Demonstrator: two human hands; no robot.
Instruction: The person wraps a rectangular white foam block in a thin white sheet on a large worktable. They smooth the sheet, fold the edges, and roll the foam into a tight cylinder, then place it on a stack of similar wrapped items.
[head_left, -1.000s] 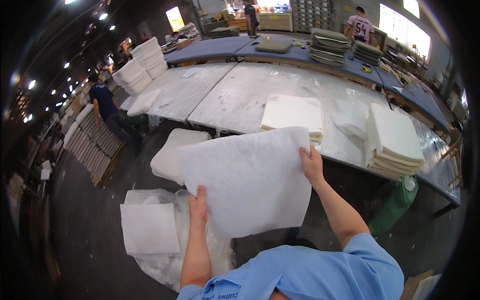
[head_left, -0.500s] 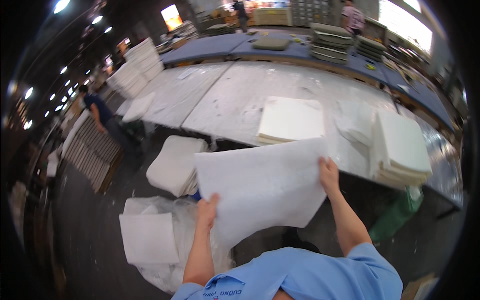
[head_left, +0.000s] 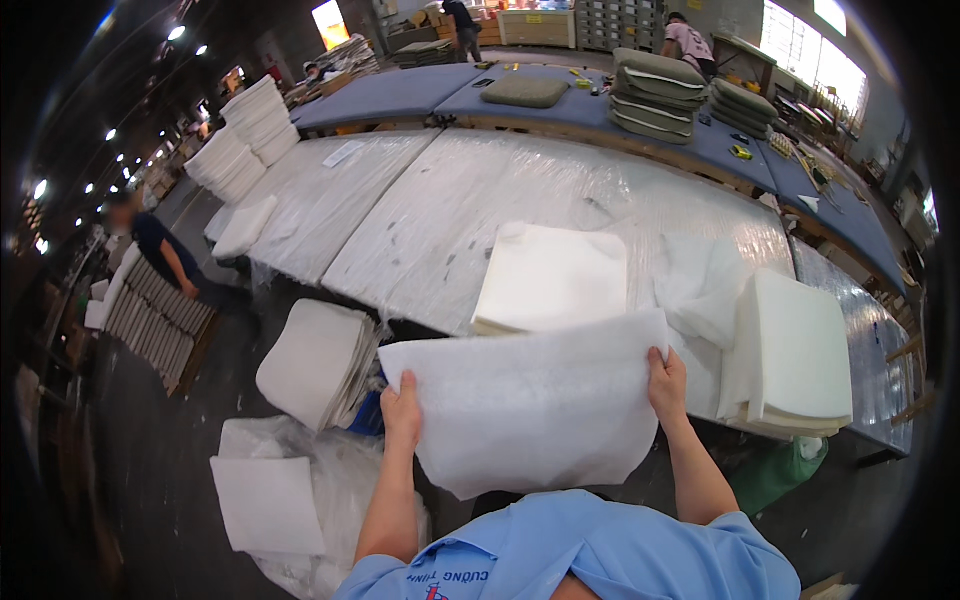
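Note:
I hold a thin white sheet of fibre wadding (head_left: 530, 400) spread out in front of my chest. My left hand (head_left: 402, 412) grips its left edge and my right hand (head_left: 666, 384) grips its right edge near the upper corner. The sheet hangs at the near edge of a long table wrapped in clear plastic film (head_left: 480, 200). Just beyond the sheet a flat stack of white foam pads (head_left: 555, 275) lies on the table. A thicker stack of white foam pads (head_left: 795, 350) sits on the table to my right.
A pile of white pads (head_left: 315, 360) and a plastic bag of white sheets (head_left: 290, 490) lie on the floor at my left. A person in dark clothes (head_left: 165, 262) crouches at far left. Blue tables with grey cushions (head_left: 655, 85) stand behind, with two people beyond.
The sheet has swung from a steep tilt at my left to nearly level in front of me, and my view has moved closer to the table.

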